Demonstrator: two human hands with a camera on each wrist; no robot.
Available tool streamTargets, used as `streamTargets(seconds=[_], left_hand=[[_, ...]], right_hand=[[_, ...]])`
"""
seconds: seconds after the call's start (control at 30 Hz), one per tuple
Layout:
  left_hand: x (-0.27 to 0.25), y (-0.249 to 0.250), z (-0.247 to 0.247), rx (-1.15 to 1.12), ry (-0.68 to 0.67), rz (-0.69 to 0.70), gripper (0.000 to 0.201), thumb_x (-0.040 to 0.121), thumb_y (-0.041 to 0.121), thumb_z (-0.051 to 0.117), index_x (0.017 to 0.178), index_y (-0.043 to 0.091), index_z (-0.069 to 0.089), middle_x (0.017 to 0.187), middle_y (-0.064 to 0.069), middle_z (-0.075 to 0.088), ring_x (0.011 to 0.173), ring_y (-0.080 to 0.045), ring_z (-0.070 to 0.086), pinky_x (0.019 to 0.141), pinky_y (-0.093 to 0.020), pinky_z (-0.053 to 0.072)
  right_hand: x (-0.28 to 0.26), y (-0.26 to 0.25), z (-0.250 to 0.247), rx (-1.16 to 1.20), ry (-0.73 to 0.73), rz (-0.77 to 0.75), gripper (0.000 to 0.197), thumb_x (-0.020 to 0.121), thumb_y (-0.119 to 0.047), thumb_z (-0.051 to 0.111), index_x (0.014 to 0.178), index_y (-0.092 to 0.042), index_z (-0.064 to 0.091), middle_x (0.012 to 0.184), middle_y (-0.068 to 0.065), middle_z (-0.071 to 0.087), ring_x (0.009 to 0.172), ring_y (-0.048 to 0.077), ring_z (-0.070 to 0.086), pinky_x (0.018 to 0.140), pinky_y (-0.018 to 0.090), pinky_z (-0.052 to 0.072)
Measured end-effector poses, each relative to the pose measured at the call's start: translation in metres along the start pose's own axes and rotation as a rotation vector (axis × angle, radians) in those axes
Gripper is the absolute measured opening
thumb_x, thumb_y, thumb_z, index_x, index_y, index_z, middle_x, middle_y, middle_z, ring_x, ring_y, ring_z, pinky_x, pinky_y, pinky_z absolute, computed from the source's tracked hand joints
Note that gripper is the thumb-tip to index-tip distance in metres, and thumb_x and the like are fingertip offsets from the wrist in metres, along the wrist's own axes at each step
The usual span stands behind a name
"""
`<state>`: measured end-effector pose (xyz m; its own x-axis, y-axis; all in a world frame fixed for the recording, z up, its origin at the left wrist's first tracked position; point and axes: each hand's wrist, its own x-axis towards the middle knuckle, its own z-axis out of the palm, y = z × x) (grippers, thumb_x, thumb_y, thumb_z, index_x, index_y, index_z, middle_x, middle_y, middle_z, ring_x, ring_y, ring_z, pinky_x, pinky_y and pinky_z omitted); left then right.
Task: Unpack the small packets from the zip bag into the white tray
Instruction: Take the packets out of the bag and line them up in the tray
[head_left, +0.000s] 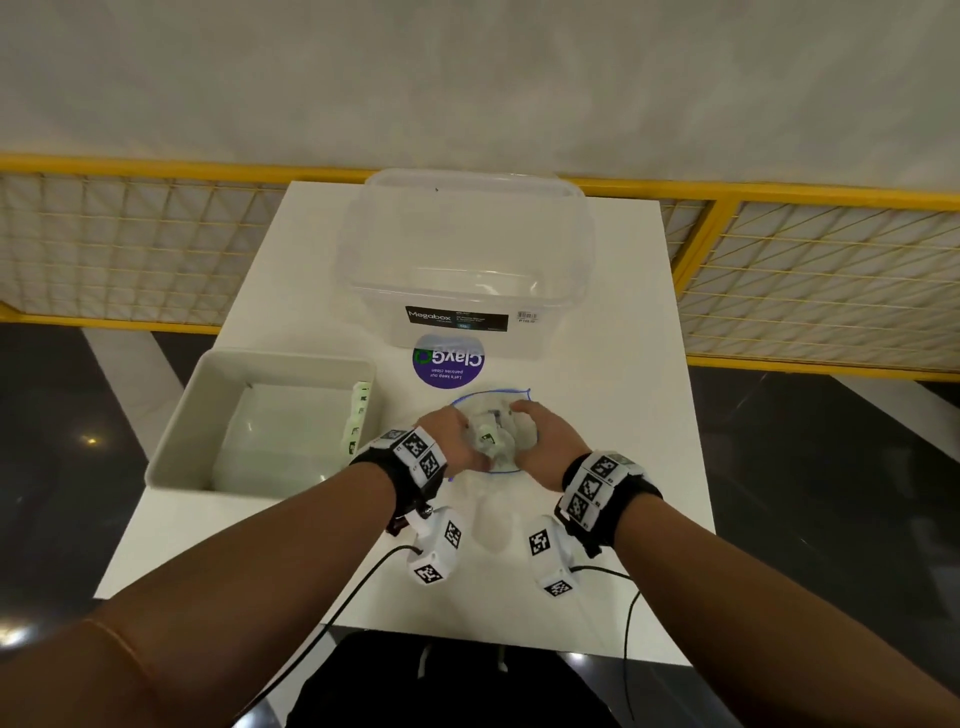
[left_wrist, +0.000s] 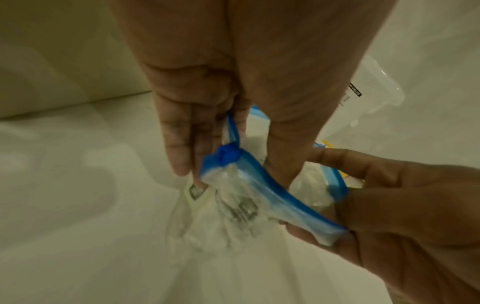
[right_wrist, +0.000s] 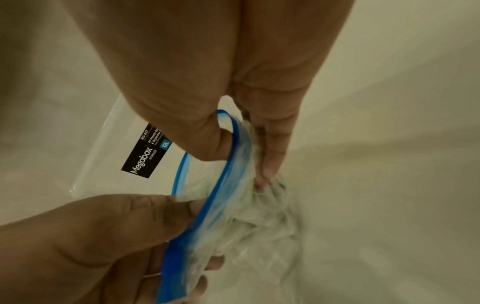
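The clear zip bag (head_left: 493, 457) with a blue zip rim (left_wrist: 272, 195) lies on the white table in front of me, its mouth pulled wide. Several small packets (head_left: 487, 432) sit bunched inside. My left hand (head_left: 460, 441) pinches the left side of the rim near the blue slider (left_wrist: 228, 156). My right hand (head_left: 537, 441) grips the right side, with its thumb inside the rim (right_wrist: 233, 156) and its fingers outside. The white tray (head_left: 176, 431) stands to the left of the bag. Some packets (head_left: 358, 415) lean against its right wall.
A clear Megabox tub (head_left: 467, 260) stands at the back of the table (head_left: 623, 415), behind a purple round sticker (head_left: 448, 361). Cables run from both wrists over the table's front edge. A yellow mesh fence (head_left: 805, 270) runs behind the table.
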<state>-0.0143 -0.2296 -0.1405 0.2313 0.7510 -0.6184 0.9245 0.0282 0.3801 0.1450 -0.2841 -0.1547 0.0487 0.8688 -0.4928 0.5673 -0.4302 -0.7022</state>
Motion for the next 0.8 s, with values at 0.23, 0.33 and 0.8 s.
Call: streamTargets(seconds=[0.23, 0.33, 0.8], left_hand=[[-0.004, -0.021, 0.014, 0.154, 0.028, -0.022, 0.071, 0.065, 0.075, 0.066, 0.113, 0.022, 0.067, 0.118, -0.001, 0.065, 0.108, -0.022, 0.06, 0.096, -0.032, 0.047], [-0.009, -0.014, 0.008, 0.246, 0.048, 0.023, 0.065, 0.079, 0.075, 0.049, 0.096, 0.017, 0.073, 0.098, -0.006, 0.07, 0.094, -0.025, 0.064, 0.084, -0.033, 0.051], [-0.013, 0.033, 0.012, 0.538, 0.151, 0.29, 0.027, 0.092, 0.03, 0.056, 0.118, 0.024, 0.063, 0.114, -0.005, 0.06, 0.104, -0.028, 0.06, 0.085, -0.035, 0.048]], right_hand=[[-0.008, 0.034, 0.004, -0.032, 0.017, -0.058, 0.057, 0.076, -0.005, 0.069, 0.129, -0.024, 0.057, 0.128, 0.002, 0.062, 0.118, 0.022, 0.057, 0.101, 0.03, 0.045], [-0.009, 0.034, 0.002, -0.063, -0.014, -0.087, 0.058, 0.08, -0.007, 0.069, 0.134, -0.022, 0.054, 0.131, 0.003, 0.06, 0.12, 0.022, 0.055, 0.096, 0.021, 0.039], [-0.015, 0.027, -0.004, -0.122, -0.031, -0.148, 0.065, 0.076, -0.008, 0.067, 0.136, -0.026, 0.049, 0.122, 0.003, 0.064, 0.11, 0.023, 0.06, 0.089, 0.027, 0.048]])
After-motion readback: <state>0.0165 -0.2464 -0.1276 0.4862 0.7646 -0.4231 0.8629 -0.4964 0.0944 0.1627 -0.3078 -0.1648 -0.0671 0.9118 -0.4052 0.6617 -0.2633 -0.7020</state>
